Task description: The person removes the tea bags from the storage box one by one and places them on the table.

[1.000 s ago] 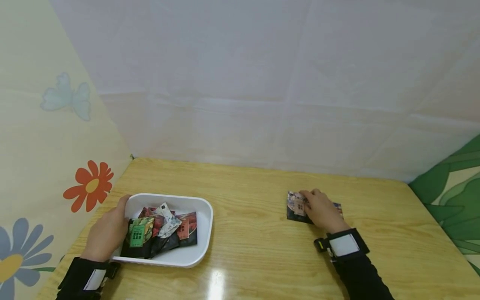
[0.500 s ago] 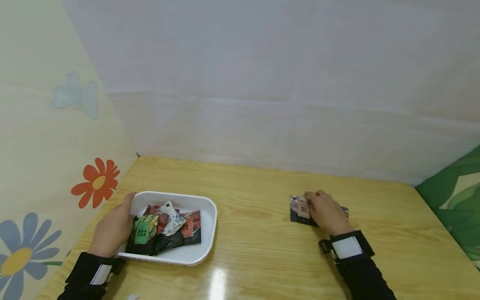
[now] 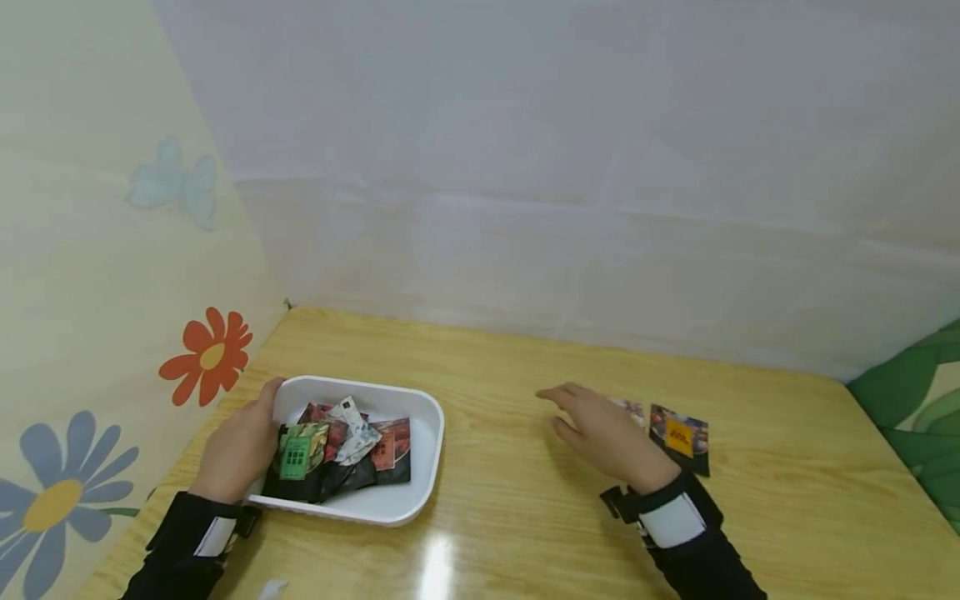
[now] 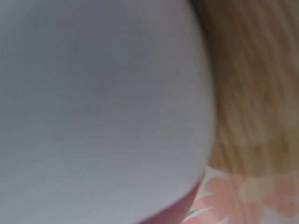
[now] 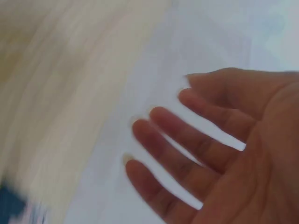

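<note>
My left hand [image 3: 237, 450] grips the left side of a white plastic tray [image 3: 430, 467]. In the left wrist view the tray's white wall [image 4: 103, 102] fills most of the picture, hiding nearly all of the hand. Inside the tray lie several small packets: a black one with a green label [image 3: 295, 458], a crumpled white one [image 3: 358, 442] and a dark one with a red label [image 3: 393, 450]. Over the table my right hand [image 3: 603, 437] has its fingers spread, with nothing in them. Just beyond it, two flat packets lie side by side, one with a yellow label [image 3: 679, 437], the other [image 3: 632, 410] mostly hidden.
The wooden table [image 3: 495, 517] meets a white cloth backdrop [image 3: 525, 208] at its far edge. A flower-printed wall [image 3: 97, 292] stands on the left, a green-leaf one [image 3: 918, 417] on the right. A small whitish scrap [image 3: 273, 589] lies near the front.
My right hand has come off the packets on the right and moved left, its fingers opening out. The yellow-labelled packet has come into view. My left hand stays on the tray.
</note>
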Demonstrator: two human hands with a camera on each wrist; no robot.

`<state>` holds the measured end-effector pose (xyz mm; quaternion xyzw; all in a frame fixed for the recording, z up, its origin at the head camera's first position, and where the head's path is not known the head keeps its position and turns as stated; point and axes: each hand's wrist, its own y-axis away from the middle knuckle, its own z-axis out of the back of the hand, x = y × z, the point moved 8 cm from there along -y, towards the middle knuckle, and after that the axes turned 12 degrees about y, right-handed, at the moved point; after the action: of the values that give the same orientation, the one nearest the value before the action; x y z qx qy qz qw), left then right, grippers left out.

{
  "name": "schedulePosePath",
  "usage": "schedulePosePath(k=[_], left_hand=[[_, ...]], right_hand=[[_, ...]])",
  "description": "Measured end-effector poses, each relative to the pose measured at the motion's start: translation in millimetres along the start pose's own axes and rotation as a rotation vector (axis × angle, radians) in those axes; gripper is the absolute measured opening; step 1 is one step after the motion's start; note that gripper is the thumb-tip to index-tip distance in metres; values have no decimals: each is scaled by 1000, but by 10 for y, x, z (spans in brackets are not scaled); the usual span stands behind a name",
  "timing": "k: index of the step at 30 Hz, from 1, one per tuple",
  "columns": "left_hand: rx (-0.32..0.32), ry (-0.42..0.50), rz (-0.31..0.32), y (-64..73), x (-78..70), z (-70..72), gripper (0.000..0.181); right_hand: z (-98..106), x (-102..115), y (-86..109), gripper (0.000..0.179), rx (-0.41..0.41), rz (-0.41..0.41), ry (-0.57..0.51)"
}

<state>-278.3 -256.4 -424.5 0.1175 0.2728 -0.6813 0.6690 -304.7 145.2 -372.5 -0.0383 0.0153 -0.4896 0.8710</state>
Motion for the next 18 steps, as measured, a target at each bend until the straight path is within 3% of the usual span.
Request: schedulePosePath(k=[9, 14, 18], left_hand=[[9, 6, 26, -12, 16, -23, 57], [2, 3, 14, -10, 4, -5, 55], [-4, 4, 8, -13, -4, 15, 54]], right_hand=[[-38, 968, -252, 33, -59, 272, -35], [25, 1309, -337, 28, -142, 349, -32], [13, 1542, -427, 29, -164, 388, 3]])
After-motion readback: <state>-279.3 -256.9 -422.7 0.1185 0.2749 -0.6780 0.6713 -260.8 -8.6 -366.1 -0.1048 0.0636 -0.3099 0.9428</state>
